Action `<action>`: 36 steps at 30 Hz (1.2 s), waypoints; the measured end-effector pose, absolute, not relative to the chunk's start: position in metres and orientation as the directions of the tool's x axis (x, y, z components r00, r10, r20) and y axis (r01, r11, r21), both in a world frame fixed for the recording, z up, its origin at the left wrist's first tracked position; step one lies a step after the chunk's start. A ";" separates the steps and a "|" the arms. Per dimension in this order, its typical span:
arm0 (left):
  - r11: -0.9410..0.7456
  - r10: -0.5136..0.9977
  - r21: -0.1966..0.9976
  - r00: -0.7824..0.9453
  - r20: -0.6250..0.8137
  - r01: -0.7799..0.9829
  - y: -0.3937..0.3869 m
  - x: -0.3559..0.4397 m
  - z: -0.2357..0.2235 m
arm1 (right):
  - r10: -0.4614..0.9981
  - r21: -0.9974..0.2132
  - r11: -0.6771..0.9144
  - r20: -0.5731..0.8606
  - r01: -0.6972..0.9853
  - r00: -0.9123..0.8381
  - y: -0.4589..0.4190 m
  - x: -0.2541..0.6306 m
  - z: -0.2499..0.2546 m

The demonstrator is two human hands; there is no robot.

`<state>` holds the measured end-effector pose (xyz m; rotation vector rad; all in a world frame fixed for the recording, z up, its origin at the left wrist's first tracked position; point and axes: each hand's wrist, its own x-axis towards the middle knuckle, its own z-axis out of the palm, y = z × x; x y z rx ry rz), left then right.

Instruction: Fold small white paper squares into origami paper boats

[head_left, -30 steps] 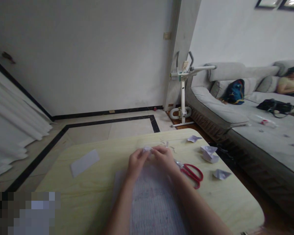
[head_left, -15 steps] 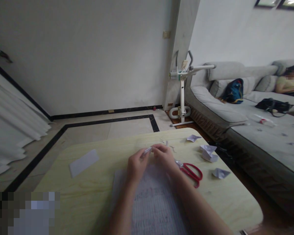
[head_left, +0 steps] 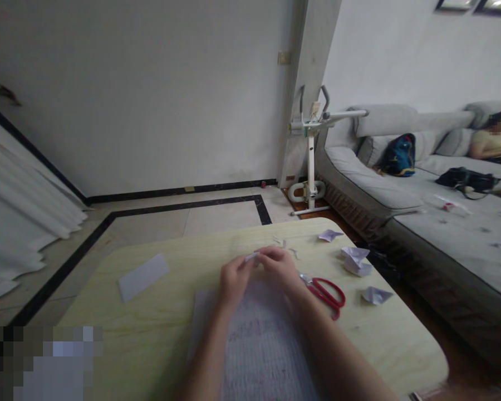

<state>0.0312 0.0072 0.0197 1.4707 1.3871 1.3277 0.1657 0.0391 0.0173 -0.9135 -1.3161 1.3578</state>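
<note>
Both hands meet over the far end of a written sheet of paper (head_left: 263,345) on the table. My left hand (head_left: 235,274) is closed, pinching a small folded piece of white paper (head_left: 251,257). From the other side my right hand (head_left: 278,267) grips the same piece with its fingertips; much of it is hidden by the fingers. Beside my right wrist lie scissors with red handles (head_left: 329,295), their blades partly covered by the hand. Thin paper scraps (head_left: 284,244) are scattered just beyond the right hand.
Several folded paper shapes (head_left: 356,262) sit along the right side of the wooden table (head_left: 171,340). A white paper rectangle (head_left: 143,278) lies on the left. Beyond the right edge stand a grey sofa (head_left: 455,239) with a seated person and an exercise machine (head_left: 311,150).
Both hands stay in nearly the same place, with only slight finger movement on the small paper, which shows a little less between them. The other things on the table keep their places.
</note>
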 end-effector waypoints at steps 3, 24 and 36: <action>-0.153 0.980 0.964 -0.090 0.175 0.217 0.008 0.031 0.019 | 0.973 -0.987 0.076 0.105 -0.145 -0.208 0.039 0.166 0.016; -0.071 0.993 0.992 -0.085 0.079 0.101 0.006 0.030 0.020 | 0.989 -0.991 0.049 0.065 -0.125 -0.135 0.037 0.165 0.015; -0.069 0.988 0.992 -0.133 0.083 0.109 0.006 0.030 0.024 | 0.988 -0.994 0.028 0.044 -0.107 -0.148 0.039 0.162 0.014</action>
